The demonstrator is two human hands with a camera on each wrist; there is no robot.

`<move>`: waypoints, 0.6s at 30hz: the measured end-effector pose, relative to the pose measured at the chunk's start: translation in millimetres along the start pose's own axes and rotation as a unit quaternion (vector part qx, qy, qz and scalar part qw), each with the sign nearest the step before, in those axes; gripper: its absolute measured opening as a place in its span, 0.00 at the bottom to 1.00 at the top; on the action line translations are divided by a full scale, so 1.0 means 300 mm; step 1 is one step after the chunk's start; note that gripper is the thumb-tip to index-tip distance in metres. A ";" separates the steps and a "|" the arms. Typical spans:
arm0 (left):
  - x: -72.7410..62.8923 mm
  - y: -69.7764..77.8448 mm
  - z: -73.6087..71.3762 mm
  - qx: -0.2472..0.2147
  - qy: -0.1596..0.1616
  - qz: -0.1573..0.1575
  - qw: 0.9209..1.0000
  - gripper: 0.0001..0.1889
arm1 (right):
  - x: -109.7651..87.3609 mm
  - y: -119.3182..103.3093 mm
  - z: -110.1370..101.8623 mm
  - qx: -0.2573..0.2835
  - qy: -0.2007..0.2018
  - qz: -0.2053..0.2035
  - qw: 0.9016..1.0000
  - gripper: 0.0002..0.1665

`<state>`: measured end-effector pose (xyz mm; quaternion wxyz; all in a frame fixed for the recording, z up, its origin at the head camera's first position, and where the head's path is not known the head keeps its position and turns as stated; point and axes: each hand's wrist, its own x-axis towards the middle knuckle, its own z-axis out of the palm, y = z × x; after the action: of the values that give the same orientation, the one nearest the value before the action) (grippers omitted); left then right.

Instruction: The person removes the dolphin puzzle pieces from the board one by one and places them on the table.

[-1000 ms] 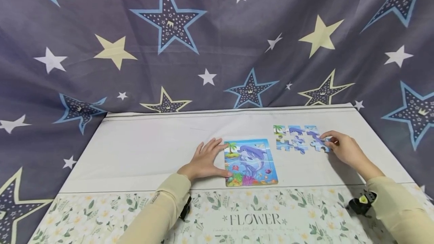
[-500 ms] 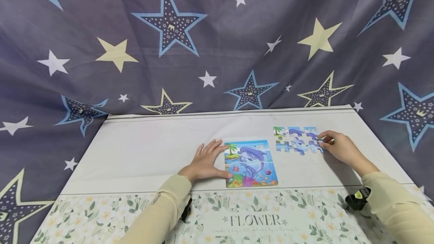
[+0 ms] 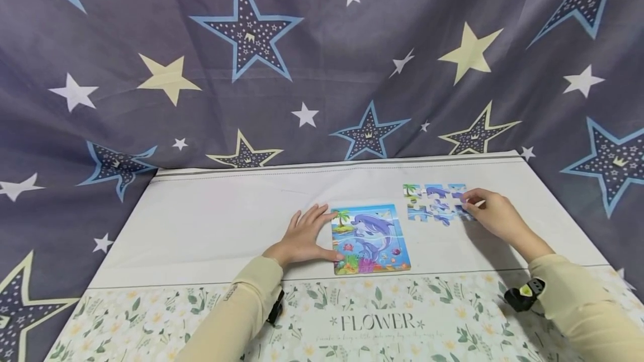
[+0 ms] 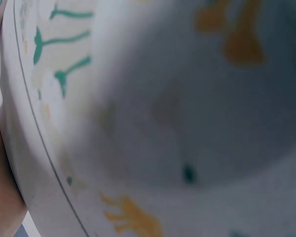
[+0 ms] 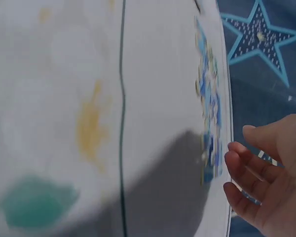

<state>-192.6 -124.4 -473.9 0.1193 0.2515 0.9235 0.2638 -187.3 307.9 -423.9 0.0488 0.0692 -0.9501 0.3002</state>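
A square dolphin puzzle board [image 3: 374, 239], its picture complete, lies flat on the table. My left hand [image 3: 304, 236] rests at its left edge, fingers spread and thumb near the lower corner. To the right of the board, several loose jigsaw pieces [image 3: 435, 191] lie in rough rows with small gaps between them. My right hand [image 3: 495, 214] is over the right end of these rows and hides some of them. In the right wrist view, its fingers [image 5: 244, 170] are loosely bent with nothing seen between them and the thumb. Only a sliver of the left hand [image 4: 5, 182] shows in the left wrist view.
The white tabletop [image 3: 216, 222] meets a flower-print band [image 3: 297, 317] along the front. Behind the table hangs a dark curtain with stars [image 3: 322, 43]. Each wrist carries a small black device, the right device [image 3: 524, 294] being plainly visible.
My right hand has moved a little to the left. A piece at the right end of the rows has shifted left, closer to the others. The left hand stays at the board's edge.
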 end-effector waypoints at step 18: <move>0.017 -0.023 0.019 0.010 0.006 -0.003 1.000 0.57 | -0.031 -0.234 0.112 0.068 -0.027 -0.048 0.996 0.10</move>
<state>-197.7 -124.3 -482.8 0.1118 0.2483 0.9275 0.2560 -168.6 232.5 -413.0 0.0323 0.1262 -0.9241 0.3592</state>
